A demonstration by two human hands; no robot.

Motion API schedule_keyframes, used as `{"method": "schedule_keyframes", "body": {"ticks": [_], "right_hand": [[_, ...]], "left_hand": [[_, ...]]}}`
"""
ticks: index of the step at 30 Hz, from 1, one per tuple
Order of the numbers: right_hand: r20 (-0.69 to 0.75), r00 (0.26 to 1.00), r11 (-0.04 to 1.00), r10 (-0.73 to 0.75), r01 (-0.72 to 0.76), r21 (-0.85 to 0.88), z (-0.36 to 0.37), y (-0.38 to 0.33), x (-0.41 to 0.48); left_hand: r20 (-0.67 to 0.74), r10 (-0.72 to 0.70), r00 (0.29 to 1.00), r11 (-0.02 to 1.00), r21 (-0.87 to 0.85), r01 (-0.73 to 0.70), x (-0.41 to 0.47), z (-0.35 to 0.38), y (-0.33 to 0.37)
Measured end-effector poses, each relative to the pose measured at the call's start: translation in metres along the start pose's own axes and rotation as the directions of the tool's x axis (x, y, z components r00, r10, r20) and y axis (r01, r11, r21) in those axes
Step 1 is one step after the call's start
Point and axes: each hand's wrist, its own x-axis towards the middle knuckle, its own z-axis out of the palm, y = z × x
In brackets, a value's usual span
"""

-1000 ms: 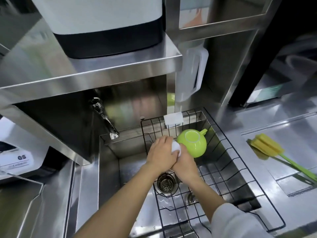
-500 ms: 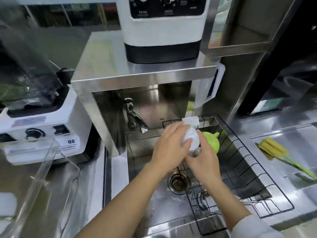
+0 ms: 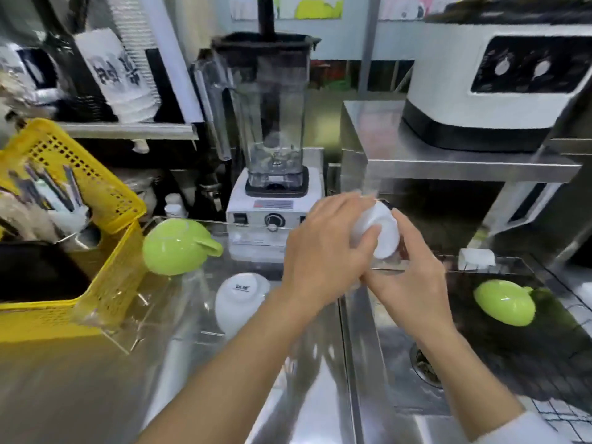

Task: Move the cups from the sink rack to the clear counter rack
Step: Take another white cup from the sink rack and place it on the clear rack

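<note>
A white cup point(image 3: 381, 232) is held up between my left hand point(image 3: 326, 248) and my right hand point(image 3: 413, 280), above the strip of counter between sink and clear rack. The clear counter rack point(image 3: 134, 328) at the left carries an upturned green cup point(image 3: 174, 246) and an upturned white cup point(image 3: 238, 299). One more green cup point(image 3: 504, 301) lies upside down in the black wire sink rack point(image 3: 573, 293) at the right.
A yellow basket point(image 3: 99, 193) with utensils borders the clear rack on the left. A blender point(image 3: 272, 149) stands behind it. A steel shelf point(image 3: 448, 158) with a white appliance point(image 3: 499, 81) overhangs the sink, whose drain point(image 3: 424, 366) shows below my right wrist.
Both hands lifted the white cup out of the sink rack and carried it left. The view swung left, bringing the clear rack, blender and yellow basket into sight.
</note>
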Motion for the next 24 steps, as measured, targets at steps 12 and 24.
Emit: {"method": "schedule_keyframes", "body": {"ticks": [12,24], "right_hand": [[0.333,0.902,0.953,-0.275,0.302,-0.033,0.129,-0.095,-0.009],[0.590,0.780,0.872,-0.209,0.421,-0.248,0.190,-0.101,-0.023]], "left_hand": [[-0.191,-0.341,0.920,0.936,0.021,0.351,-0.048,-0.147,-0.090],[-0.138,-0.607,0.783,0.787,0.035,0.616,-0.086,-0.154,-0.157]]}}
